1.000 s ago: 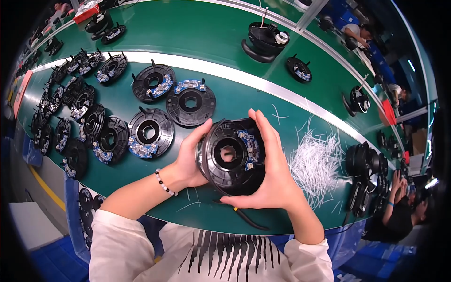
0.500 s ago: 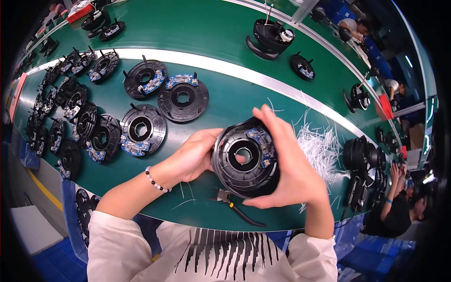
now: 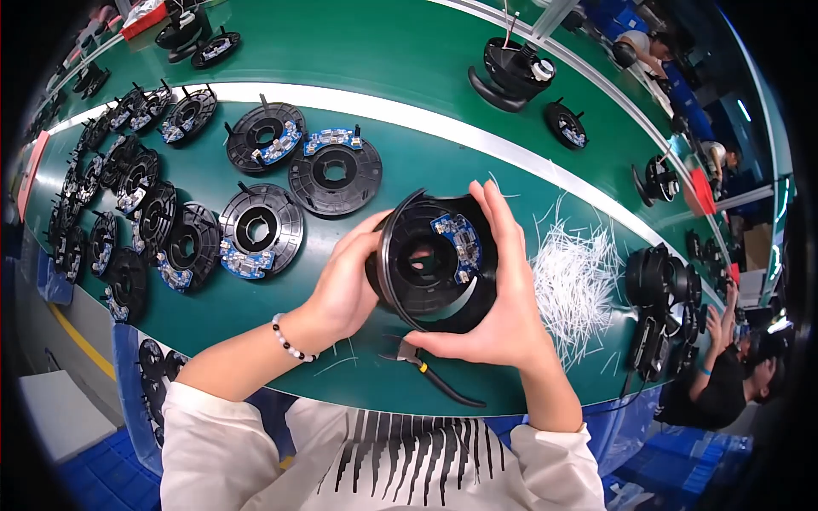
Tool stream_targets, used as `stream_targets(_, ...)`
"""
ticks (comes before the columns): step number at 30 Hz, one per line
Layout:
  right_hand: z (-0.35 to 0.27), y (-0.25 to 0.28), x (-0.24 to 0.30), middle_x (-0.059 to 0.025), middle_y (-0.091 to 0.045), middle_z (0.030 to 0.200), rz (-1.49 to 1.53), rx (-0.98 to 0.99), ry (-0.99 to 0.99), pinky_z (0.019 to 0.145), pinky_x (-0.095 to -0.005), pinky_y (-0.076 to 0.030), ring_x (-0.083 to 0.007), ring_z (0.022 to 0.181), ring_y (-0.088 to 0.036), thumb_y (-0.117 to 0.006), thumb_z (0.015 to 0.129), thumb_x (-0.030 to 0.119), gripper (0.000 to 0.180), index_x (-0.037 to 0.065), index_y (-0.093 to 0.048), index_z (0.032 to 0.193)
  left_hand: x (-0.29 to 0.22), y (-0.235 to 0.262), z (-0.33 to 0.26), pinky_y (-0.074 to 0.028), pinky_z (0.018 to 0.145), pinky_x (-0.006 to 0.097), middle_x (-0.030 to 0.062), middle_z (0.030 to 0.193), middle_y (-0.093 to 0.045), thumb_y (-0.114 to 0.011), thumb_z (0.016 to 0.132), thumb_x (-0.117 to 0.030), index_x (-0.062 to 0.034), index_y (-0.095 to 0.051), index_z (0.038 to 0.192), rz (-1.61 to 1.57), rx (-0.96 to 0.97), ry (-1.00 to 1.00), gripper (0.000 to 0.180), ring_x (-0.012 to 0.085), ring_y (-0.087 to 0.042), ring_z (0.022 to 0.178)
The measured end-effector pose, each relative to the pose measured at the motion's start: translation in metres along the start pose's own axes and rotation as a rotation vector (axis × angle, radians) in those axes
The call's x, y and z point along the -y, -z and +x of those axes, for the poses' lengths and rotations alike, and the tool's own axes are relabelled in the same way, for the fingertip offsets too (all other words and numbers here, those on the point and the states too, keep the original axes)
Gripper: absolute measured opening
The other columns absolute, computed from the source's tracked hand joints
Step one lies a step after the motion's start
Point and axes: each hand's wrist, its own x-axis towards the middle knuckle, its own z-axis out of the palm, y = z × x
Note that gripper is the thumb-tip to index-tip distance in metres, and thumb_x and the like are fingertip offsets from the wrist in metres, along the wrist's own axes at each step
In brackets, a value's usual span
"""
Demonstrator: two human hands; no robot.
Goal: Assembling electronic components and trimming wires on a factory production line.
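Between my two hands is a round black plastic housing [image 3: 400, 272], tilted so that its open side faces me. Inside it sits a blue circuit board [image 3: 460, 247] beside a central round hole. My left hand [image 3: 345, 285] grips the housing's left side, its fingers partly hidden behind the rim. My right hand [image 3: 511, 307] curves around the other side, thumb at the lower edge and fingers at the top. Below the housing, a pair of cutting pliers [image 3: 439, 383] with black and yellow handles lies on the green bench; the right thumb overlaps its head from this angle.
Several black discs with blue boards [image 3: 260, 230] cover the bench's left side. A pile of white plastic strips [image 3: 575, 285] lies to the right, beside dark round units [image 3: 652, 281]. Beyond a pale rail, a green belt [image 3: 366, 51] carries black assemblies [image 3: 511, 72]. A co-worker [image 3: 716, 375] sits at right.
The housing has turned in my hands, so its curved wall and a deeper inside show. Both hands have shifted slightly left, still holding it. Black assemblies on the far belt have moved right.
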Motion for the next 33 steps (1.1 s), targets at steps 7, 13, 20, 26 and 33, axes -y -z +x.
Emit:
stream_targets(7, 0.004, -0.004, -0.003, -0.0236, -0.031, 0.125, 0.032, 0.028, 0.059, 0.096, -0.0425, -0.031, -0.0379, 0.117, -0.031, -0.083, 0.042, 0.028, 0.118, -0.004, -0.015, 0.132, -0.006, 0.01, 0.002, -0.035, 0.096, 0.043, 0.0149, 0.121, -0.047, -0.027, 0.087, -0.05, -0.0061, -0.042, 0.124, -0.491, 0.324, 0.374, 0.059, 0.0273, -0.046, 0.111)
stream_targets(13, -0.001, 0.002, -0.003, -0.0244, -0.026, 0.13, 0.165, 0.124, 0.008, 0.098, -0.043, -0.028, -0.0385, 0.119, -0.029, -0.083, 0.042, 0.026, 0.117, -0.003, -0.015, 0.133, -0.003, 0.006, 0.002, -0.042, 0.089, 0.043, 0.0132, 0.115, -0.051, -0.027, 0.088, -0.047, -0.0068, -0.046, 0.119, -0.444, 0.239, 0.384, 0.054, 0.0253, -0.051, 0.105)
stream_targets(20, 0.002, -0.013, -0.003, -0.0224, -0.023, 0.135, -0.102, 0.123, 0.125, 0.098, -0.0441, -0.028, -0.0401, 0.121, -0.027, -0.084, 0.042, 0.029, 0.116, -0.001, -0.019, 0.133, -0.004, 0.006, 0.001, -0.044, 0.087, 0.04, 0.0116, 0.11, -0.055, -0.025, 0.088, -0.05, -0.0088, -0.05, 0.114, -0.401, 0.074, 0.325, 0.055, 0.0235, -0.054, 0.1)
stream_targets(26, 0.005, -0.011, -0.004, -0.0199, -0.026, 0.134, -0.106, 0.152, 0.108, 0.097, -0.0434, -0.029, -0.038, 0.119, -0.03, -0.084, 0.039, 0.031, 0.119, -0.002, -0.019, 0.132, -0.008, 0.008, 0.004, -0.044, 0.088, 0.042, 0.0141, 0.114, -0.053, -0.02, 0.079, -0.07, -0.0067, -0.047, 0.118, -0.422, 0.239, 0.384, 0.079, 0.0262, -0.053, 0.104)
stream_targets(33, 0.01, 0.002, -0.003, -0.0228, -0.028, 0.131, -0.017, 0.324, 0.132, 0.098, -0.0438, -0.028, -0.0401, 0.118, -0.03, -0.083, 0.038, 0.025, 0.114, -0.004, -0.021, 0.13, -0.007, 0.008, 0.004, -0.05, 0.08, 0.039, 0.0144, 0.11, -0.056, -0.02, 0.077, -0.072, -0.0056, -0.049, 0.115, -0.423, 0.273, 0.48, 0.082, 0.0256, -0.059, 0.094)
